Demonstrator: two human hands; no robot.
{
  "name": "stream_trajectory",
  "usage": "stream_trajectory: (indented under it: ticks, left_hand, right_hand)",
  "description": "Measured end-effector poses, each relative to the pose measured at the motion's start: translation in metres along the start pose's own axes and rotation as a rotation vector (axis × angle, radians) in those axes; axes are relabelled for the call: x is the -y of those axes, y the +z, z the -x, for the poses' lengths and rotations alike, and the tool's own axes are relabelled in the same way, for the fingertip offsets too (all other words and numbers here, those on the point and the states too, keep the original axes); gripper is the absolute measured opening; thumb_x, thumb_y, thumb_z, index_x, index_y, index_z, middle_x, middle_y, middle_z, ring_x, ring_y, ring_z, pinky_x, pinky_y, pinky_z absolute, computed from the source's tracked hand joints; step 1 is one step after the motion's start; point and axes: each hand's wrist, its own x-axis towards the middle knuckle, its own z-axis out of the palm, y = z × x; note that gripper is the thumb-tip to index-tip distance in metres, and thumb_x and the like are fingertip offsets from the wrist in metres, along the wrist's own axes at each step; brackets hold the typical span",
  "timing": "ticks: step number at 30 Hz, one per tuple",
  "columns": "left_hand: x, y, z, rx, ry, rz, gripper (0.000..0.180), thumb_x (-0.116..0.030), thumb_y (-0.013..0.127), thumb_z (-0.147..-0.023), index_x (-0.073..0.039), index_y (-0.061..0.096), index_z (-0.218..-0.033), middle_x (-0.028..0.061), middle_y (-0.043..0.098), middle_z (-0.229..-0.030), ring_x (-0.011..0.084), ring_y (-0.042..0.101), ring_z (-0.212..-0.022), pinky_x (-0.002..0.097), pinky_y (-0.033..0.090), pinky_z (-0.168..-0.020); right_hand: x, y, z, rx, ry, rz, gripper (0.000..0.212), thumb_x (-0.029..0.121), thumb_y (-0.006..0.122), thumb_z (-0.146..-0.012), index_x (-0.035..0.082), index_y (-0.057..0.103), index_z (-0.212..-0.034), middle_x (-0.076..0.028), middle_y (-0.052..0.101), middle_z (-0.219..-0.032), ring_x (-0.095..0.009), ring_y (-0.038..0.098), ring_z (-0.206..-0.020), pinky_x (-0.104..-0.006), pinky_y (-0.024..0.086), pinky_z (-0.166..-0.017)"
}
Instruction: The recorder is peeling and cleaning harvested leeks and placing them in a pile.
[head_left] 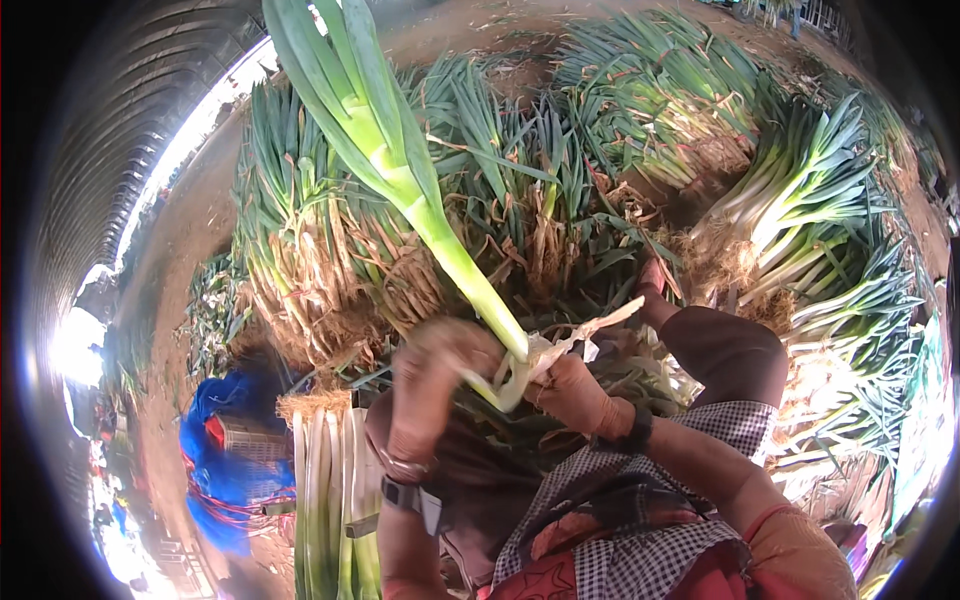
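Note:
One long leek [455,262] slants up and away to the left, its green leaves fanned out at the far end. My right hand [572,393] is closed at the pale base, fingers wrapped round it and its loose outer layers. From that fist a dry tan leaf [608,318] sticks out to the right. A pale green strip [508,388] hangs bent below the base, between my hands. My left hand [440,365] is beside the stem, smeared by motion, so its fingers and any hold are unclear.
Cleaned leeks [325,490] lie lined up at my lower left, beside a blue plastic bag [215,460] and a basket [255,440]. Untrimmed leek bundles [310,240] stand ahead. More leek piles [800,210] spread along the right, past my bent leg [725,350].

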Motion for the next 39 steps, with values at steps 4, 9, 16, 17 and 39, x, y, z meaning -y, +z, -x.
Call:
stream_trajectory:
  ticks: [4, 9, 16, 17, 39]
  left_hand:
    - [-0.008, -0.025, -0.056, -0.316, 0.17, -0.075, 0.06, -0.048, 0.036, -0.103, 0.001, 0.043, -0.137, 0.0173, 0.058, -0.126, 0.0262, 0.058, -0.115, 0.043, 0.043, -0.103]
    - [0.008, -0.05, -0.084, -0.334, 0.072, 0.337, 0.057, -0.052, 0.042, -0.101, -0.002, 0.049, -0.129, 0.0016, 0.051, -0.08, 0.0121, 0.047, -0.07, 0.0291, 0.042, -0.066]
    - [0.042, -0.088, -0.081, -0.57, 0.111, 0.284, 0.06, -0.055, 0.045, -0.099, -0.003, 0.05, -0.129, -0.0007, 0.044, -0.075, 0.01, 0.04, -0.061, 0.0262, 0.035, -0.056]
    - [0.044, -0.095, -0.08, -0.573, 0.11, 0.273, 0.061, -0.055, 0.046, -0.099, -0.003, 0.049, -0.13, -0.001, 0.043, -0.075, 0.0095, 0.039, -0.061, 0.0259, 0.035, -0.056]
    - [0.05, -0.127, -0.077, -0.489, 0.14, 0.328, 0.061, -0.061, 0.05, -0.094, -0.004, 0.056, -0.116, -0.0012, 0.041, -0.071, 0.0109, 0.037, -0.055, 0.0263, 0.033, -0.05]
  right_hand:
    - [-0.001, 0.016, -0.013, 0.076, 0.063, 0.025, 0.02, 0.009, 0.067, -0.084, 0.0, 0.063, -0.101, -0.012, 0.064, -0.083, -0.024, 0.061, -0.076, -0.0359, 0.05, -0.07]
    - [-0.014, 0.036, -0.031, -0.196, -0.048, 0.291, 0.029, 0.015, 0.072, -0.084, 0.0, 0.061, -0.107, -0.016, 0.063, -0.103, -0.036, 0.062, -0.089, -0.0426, 0.05, -0.08]
    - [-0.014, 0.037, -0.082, 0.126, -0.615, 0.673, 0.031, 0.011, 0.063, -0.072, 0.004, 0.061, -0.102, -0.009, 0.053, -0.103, -0.028, 0.055, -0.096, -0.0402, 0.046, -0.08]
    - [-0.019, 0.036, -0.082, 0.205, -0.611, 0.647, 0.029, 0.011, 0.063, -0.073, 0.004, 0.062, -0.101, -0.009, 0.052, -0.101, -0.028, 0.055, -0.096, -0.0399, 0.046, -0.08]
    - [-0.091, 0.055, -0.059, 0.657, 0.457, -0.663, 0.055, 0.025, 0.07, -0.089, -0.001, 0.05, -0.132, -0.012, 0.059, -0.119, -0.02, 0.061, -0.107, -0.0365, 0.051, -0.092]
